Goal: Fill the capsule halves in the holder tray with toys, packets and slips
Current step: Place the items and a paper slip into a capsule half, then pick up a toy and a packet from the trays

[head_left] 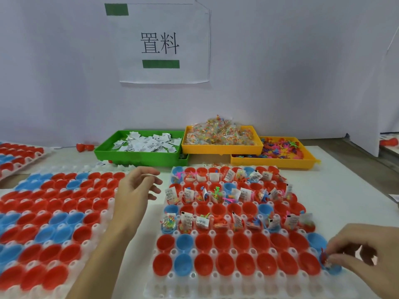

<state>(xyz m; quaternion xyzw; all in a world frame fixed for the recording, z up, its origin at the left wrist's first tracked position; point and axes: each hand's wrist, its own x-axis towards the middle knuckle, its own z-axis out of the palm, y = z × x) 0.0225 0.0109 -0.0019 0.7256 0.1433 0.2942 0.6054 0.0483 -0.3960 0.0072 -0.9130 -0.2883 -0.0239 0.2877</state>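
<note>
The holder tray (216, 283) lies on the desk (336, 190) at the centre right, white, with rows of red and blue capsule halves set in its sockets. Its rows toward 12 o'clock alternate: some hold slips, clear packets and bright toys, while the ones between them and the two rows nearest the person are mostly bare cups.

The right hand (364, 255) sits at the tray's 4 o'clock corner, fingers curled and fingertips (332, 258) pinching a small toy (323, 254) with red prongs, right over a blue capsule half (333, 270) in the nearest row. Whether the toy touches the cup is hard to tell.

The left hand (138, 186) hovers at the tray's 10 o'clock side, over the gap between it and a second tray (101, 216) of cups at 9 o'clock. Its fingers are loosely spread and hold nothing, pointing toward 2 o'clock.

At 12 o'clock from the holder tray, against the wall, stand three bins: a green bin (138, 156) with white slips, just beside it a yellow bin (220, 148) heaped with clear packets, and at 1 o'clock another yellow bin (274, 162) of loose coloured toys. A paper sign (164, 43) hangs on the wall above. A third tray (19, 156) of cups lies at far 10 o'clock.
</note>
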